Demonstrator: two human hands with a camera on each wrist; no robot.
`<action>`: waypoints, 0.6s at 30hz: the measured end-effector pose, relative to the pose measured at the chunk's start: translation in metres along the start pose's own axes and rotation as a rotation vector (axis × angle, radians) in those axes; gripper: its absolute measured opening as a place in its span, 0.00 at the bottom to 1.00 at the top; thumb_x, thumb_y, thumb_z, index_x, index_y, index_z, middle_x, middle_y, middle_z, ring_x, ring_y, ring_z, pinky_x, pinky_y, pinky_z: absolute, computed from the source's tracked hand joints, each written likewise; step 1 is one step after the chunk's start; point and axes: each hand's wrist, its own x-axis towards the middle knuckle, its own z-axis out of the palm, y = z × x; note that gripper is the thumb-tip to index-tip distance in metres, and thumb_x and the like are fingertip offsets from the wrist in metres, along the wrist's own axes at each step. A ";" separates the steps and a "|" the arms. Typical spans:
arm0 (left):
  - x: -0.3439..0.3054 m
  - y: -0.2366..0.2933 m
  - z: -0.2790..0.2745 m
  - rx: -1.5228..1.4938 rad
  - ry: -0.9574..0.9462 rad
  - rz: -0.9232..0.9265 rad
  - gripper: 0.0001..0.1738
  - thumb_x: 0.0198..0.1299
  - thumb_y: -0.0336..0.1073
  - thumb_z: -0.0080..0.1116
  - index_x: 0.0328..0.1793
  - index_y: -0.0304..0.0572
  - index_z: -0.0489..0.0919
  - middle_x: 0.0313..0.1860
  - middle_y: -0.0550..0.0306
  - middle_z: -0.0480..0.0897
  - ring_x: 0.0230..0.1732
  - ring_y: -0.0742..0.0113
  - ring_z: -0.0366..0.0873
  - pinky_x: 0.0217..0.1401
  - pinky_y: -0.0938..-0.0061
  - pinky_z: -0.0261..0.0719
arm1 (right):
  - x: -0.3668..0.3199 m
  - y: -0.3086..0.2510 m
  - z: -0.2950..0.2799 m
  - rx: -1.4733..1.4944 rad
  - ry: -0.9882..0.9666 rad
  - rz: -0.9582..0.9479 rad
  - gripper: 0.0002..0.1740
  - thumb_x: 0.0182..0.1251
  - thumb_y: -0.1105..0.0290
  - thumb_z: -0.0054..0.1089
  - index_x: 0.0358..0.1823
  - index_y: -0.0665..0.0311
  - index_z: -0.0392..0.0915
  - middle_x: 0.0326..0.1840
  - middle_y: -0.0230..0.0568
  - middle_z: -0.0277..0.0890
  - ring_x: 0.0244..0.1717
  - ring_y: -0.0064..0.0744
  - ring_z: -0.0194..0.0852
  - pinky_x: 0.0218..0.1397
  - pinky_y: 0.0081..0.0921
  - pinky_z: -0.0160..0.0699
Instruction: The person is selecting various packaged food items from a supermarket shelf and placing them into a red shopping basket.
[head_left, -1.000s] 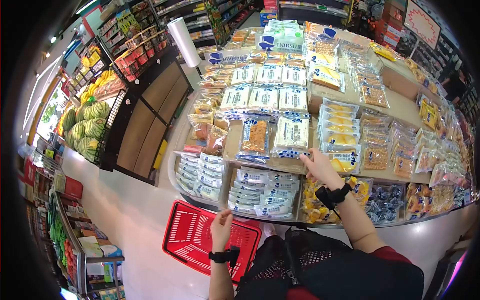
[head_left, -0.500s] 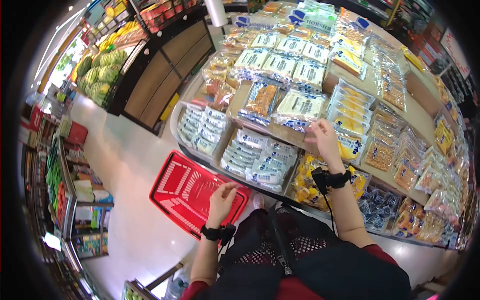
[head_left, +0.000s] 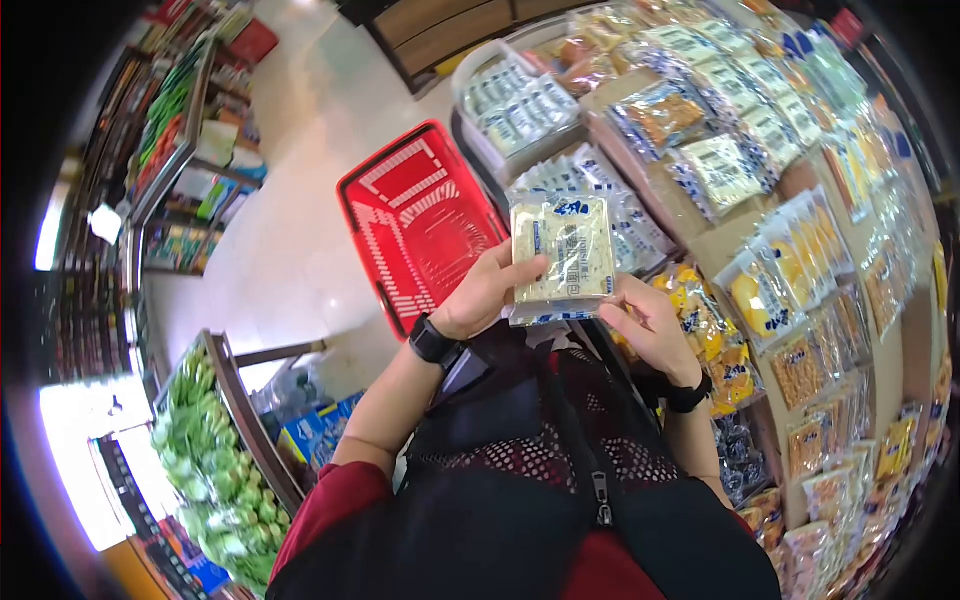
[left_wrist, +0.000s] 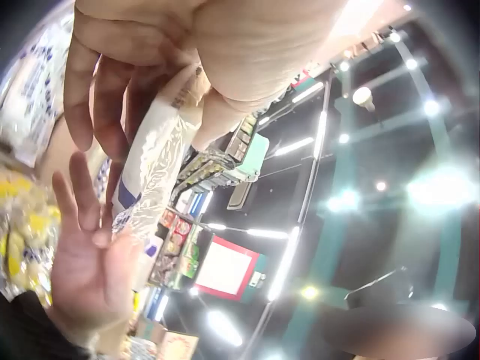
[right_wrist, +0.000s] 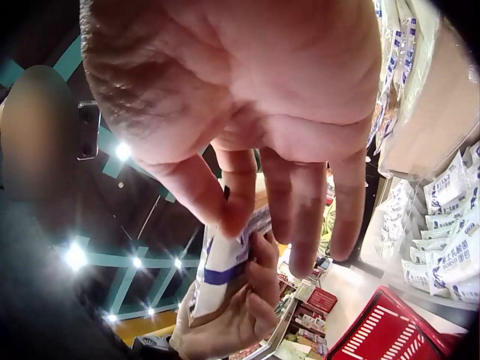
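Note:
A clear-wrapped square bread pack (head_left: 575,235) with blue print is held up in front of my chest. My left hand (head_left: 490,290) grips its left side, thumb across the top face. At the lower right corner, my right hand (head_left: 650,325) pinches the wrapper between thumb and index finger. The right wrist view shows that pinch on the end of the pack (right_wrist: 221,274), with the other fingers extended. Seen edge-on in the left wrist view, the pack (left_wrist: 154,165) lies between the left thumb and fingers.
A red shopping basket (head_left: 425,235) is at left, beside the display. The display table (head_left: 640,150) carries wrapped breads in rows, with white sachets and yellow packs (head_left: 735,375) in front bins. Leafy greens (head_left: 215,460) fill a stand at lower left.
The head view has swung round. The right hand has come back from the display's front edge, and the left from over the basket; both now hold the bread pack before my chest.

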 end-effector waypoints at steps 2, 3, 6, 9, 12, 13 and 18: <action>-0.017 0.003 -0.003 -0.079 0.064 0.010 0.25 0.64 0.33 0.54 0.65 0.32 0.64 0.59 0.53 0.74 0.57 0.68 0.73 0.61 0.72 0.71 | 0.006 -0.009 0.010 -0.176 0.051 -0.114 0.10 0.62 0.68 0.58 0.36 0.69 0.76 0.45 0.45 0.77 0.42 0.26 0.74 0.44 0.23 0.71; -0.023 -0.001 -0.012 -0.019 0.102 0.026 0.24 0.64 0.33 0.54 0.64 0.32 0.65 0.58 0.54 0.75 0.57 0.68 0.73 0.61 0.72 0.71 | 0.007 -0.011 0.012 -0.195 0.058 -0.086 0.10 0.62 0.68 0.59 0.37 0.69 0.77 0.46 0.46 0.79 0.43 0.25 0.76 0.45 0.23 0.73; -0.036 -0.012 -0.040 0.062 0.202 0.049 0.23 0.63 0.33 0.55 0.63 0.32 0.68 0.56 0.53 0.77 0.56 0.69 0.74 0.61 0.72 0.71 | 0.004 0.007 0.015 -0.043 0.108 0.137 0.09 0.63 0.71 0.57 0.39 0.70 0.77 0.42 0.42 0.80 0.39 0.23 0.77 0.42 0.21 0.74; -0.034 -0.027 -0.084 0.075 0.371 0.064 0.20 0.62 0.31 0.55 0.59 0.31 0.70 0.52 0.53 0.79 0.52 0.67 0.77 0.58 0.72 0.73 | 0.003 0.019 0.013 -0.039 0.139 0.154 0.08 0.65 0.73 0.54 0.41 0.71 0.76 0.37 0.39 0.80 0.35 0.21 0.78 0.40 0.18 0.74; -0.025 -0.057 -0.158 0.127 0.506 -0.014 0.20 0.63 0.32 0.54 0.59 0.32 0.70 0.52 0.53 0.78 0.51 0.66 0.78 0.53 0.70 0.78 | 0.007 0.023 0.015 -0.046 0.183 0.189 0.08 0.66 0.73 0.54 0.41 0.71 0.76 0.33 0.37 0.80 0.34 0.20 0.78 0.39 0.17 0.74; -0.020 -0.062 -0.176 0.073 0.592 -0.042 0.16 0.60 0.30 0.57 0.53 0.31 0.72 0.48 0.52 0.80 0.45 0.67 0.80 0.48 0.72 0.79 | 0.010 0.023 0.016 -0.044 0.201 0.219 0.08 0.66 0.73 0.54 0.41 0.71 0.76 0.33 0.37 0.80 0.34 0.20 0.78 0.39 0.17 0.74; 0.018 -0.122 -0.293 0.023 0.700 -0.176 0.17 0.56 0.30 0.60 0.52 0.34 0.73 0.41 0.54 0.81 0.33 0.65 0.81 0.28 0.72 0.81 | 0.021 0.013 0.029 -0.138 0.267 0.363 0.08 0.66 0.73 0.54 0.41 0.71 0.76 0.34 0.37 0.80 0.35 0.21 0.79 0.39 0.17 0.74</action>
